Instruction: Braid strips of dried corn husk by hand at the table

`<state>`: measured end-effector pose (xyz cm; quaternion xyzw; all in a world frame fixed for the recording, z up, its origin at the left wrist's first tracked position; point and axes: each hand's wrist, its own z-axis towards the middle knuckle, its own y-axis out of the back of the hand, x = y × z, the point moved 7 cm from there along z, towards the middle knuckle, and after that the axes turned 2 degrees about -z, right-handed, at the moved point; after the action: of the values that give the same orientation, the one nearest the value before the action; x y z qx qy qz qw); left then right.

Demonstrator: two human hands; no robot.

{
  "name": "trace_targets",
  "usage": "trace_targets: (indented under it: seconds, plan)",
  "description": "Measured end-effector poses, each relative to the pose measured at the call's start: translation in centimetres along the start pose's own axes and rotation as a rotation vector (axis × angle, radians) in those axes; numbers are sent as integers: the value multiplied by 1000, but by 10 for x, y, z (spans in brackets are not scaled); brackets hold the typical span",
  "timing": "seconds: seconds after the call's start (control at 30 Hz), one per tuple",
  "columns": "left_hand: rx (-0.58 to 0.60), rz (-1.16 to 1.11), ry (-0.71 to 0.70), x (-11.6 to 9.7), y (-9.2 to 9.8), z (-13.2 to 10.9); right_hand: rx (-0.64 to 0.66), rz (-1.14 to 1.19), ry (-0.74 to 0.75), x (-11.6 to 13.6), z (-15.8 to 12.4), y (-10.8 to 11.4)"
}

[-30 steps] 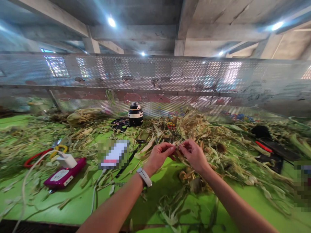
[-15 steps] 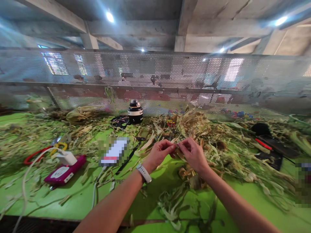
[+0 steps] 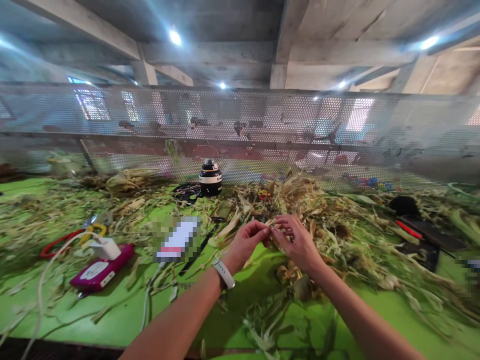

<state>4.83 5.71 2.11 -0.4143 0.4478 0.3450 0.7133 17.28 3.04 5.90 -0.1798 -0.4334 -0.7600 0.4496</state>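
My left hand point(image 3: 245, 243), with a pale watch band point(image 3: 224, 274) on its wrist, is closed in a pinch of thumb and forefinger. Facing it, my right hand point(image 3: 296, 242) has its thumb and forefinger near the left fingertips, the other fingers curled loosely. Whatever sits between the fingertips is too small to name. Both hands are above the green table point(image 3: 258, 272), among dry husk strips. Just beyond them lies a heap of dried corn husks point(image 3: 300, 192). Below the right hand rests a brownish crumpled husk point(image 3: 300, 285).
A magenta power strip point(image 3: 101, 270) with a white plug and cable lies at left, near orange-handled scissors point(image 3: 62, 245). A blurred phone point(image 3: 178, 237) is beside my left hand. A black jar point(image 3: 210, 179) stands before the perforated metal screen point(image 3: 240, 115). Dark objects point(image 3: 420, 225) lie at right.
My right hand's fingers have spread and lifted slightly away from the pinch. The whole view has tilted up a little; the objects on the table stay in place.
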Motion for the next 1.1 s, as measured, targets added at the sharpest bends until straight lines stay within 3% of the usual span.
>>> trace_targets:
  seconds: [0.1, 0.33, 0.5, 0.6, 0.73, 0.93, 1.1]
  plan:
    - [-3, 12, -6, 3, 1, 0, 17, -61, 91, 4, 1, 0]
    - [-50, 1, 22, 7, 3, 1, 70, 12, 41, -8, 2, -8]
    - [-67, 26, 11, 2, 0, -1, -63, 200, -213, -36, 3, -5]
    - [-56, 56, 5, 1, -3, -2, 14, 293, -291, -44, 5, -10]
    - [-33, 80, 12, 1, -5, -2, -3, 308, -280, -42, 6, -9]
    - [90, 103, 72, 6, -9, 0, -65, 18, -125, -13, 1, 1]
    - [43, 95, 96, 6, -8, -2, -36, -89, -30, 0, 1, 5]
